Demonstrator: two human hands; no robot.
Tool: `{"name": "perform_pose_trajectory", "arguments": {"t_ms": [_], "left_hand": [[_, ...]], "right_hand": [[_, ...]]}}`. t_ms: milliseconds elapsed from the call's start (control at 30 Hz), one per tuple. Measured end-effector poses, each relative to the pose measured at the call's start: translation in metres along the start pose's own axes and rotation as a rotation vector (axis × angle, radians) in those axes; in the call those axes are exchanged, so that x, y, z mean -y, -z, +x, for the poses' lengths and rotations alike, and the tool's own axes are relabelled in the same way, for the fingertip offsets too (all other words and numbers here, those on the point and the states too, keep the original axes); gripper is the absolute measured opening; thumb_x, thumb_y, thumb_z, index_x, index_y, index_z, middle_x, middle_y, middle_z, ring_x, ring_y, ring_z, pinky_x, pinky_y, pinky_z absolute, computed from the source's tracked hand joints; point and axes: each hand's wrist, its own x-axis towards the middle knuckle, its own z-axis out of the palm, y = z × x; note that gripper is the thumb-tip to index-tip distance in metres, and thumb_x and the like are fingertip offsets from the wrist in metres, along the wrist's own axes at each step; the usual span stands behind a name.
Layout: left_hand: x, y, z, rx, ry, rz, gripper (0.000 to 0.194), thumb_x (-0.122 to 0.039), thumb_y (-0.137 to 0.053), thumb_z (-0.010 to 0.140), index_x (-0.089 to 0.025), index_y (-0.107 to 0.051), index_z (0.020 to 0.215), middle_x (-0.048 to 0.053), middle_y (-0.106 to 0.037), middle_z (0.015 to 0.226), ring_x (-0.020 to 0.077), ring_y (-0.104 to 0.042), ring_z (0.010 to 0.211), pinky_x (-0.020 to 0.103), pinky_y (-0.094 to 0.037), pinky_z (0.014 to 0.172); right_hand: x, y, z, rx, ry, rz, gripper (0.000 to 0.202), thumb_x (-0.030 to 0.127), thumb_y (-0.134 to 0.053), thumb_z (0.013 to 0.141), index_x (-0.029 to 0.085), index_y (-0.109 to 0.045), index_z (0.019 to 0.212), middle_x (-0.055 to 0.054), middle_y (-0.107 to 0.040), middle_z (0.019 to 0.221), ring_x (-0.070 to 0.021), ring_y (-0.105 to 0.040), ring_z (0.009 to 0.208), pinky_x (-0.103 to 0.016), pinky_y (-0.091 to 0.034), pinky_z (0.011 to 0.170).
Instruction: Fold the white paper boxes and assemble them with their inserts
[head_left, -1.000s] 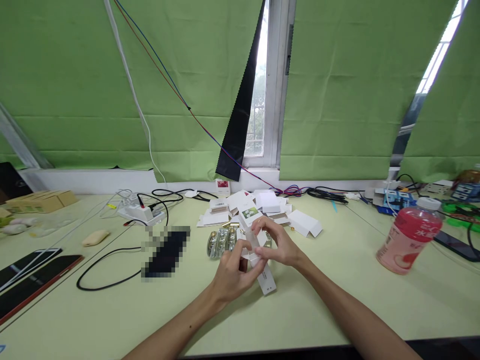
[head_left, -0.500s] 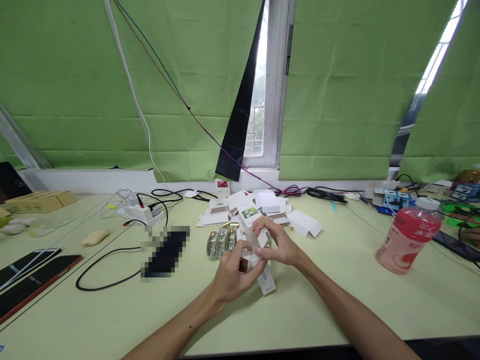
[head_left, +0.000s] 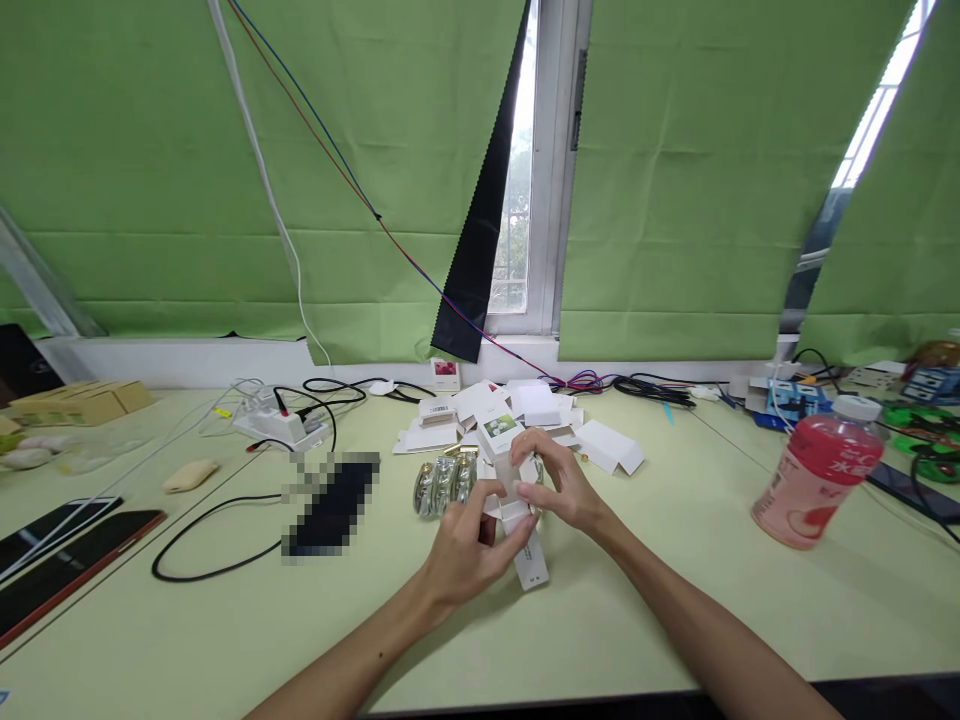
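Note:
Between my two hands is a small white cardboard box [head_left: 532, 562], partly unfolded, with a long printed flap hanging toward me. My left hand [head_left: 472, 545] is closed on its near left side, thumb and fingers pinching the card. On the far right side, my right hand [head_left: 559, 485] grips the box with bent fingers and thumb. Just left of the box stand several silvery, foil-like round packets [head_left: 444, 485] in a row. Behind my hands lies a heap of white folded cartons [head_left: 534, 403], one with a green picture panel [head_left: 499, 426]. My fingers hide part of the box.
At right stands a pink drink bottle [head_left: 814, 475]. To the left are a white power strip [head_left: 281, 425], a pixelated dark object [head_left: 334, 505], a beige soap-like block [head_left: 190, 475] and a red-edged tablet [head_left: 75, 570]. Black cables [head_left: 652, 388] run along the back.
My right thumb has shifted slightly up and off the near edge of the box. The hanging flap has moved a little left. My left hand stays nearly still.

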Motion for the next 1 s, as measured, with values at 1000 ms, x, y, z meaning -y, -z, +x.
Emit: {"name": "perform_pose_trajectory", "arguments": {"t_ms": [1000], "left_hand": [[-0.0039, 0.0018, 0.0021, -0.067, -0.137, 0.089, 0.023, -0.022, -0.070, 0.086, -0.021, -0.049, 0.095, -0.016, -0.041, 0.044, 0.0041, -0.037, 0.031, 0.015, -0.032, 0.038]], "right_hand": [[0.0066, 0.0072, 0.0039, 0.095, 0.030, -0.106, 0.026, 0.043, -0.076, 0.078, 0.024, -0.060, 0.083, -0.004, -0.061, 0.088, -0.0252, -0.053, 0.091, -0.042, -0.041, 0.089]]}}
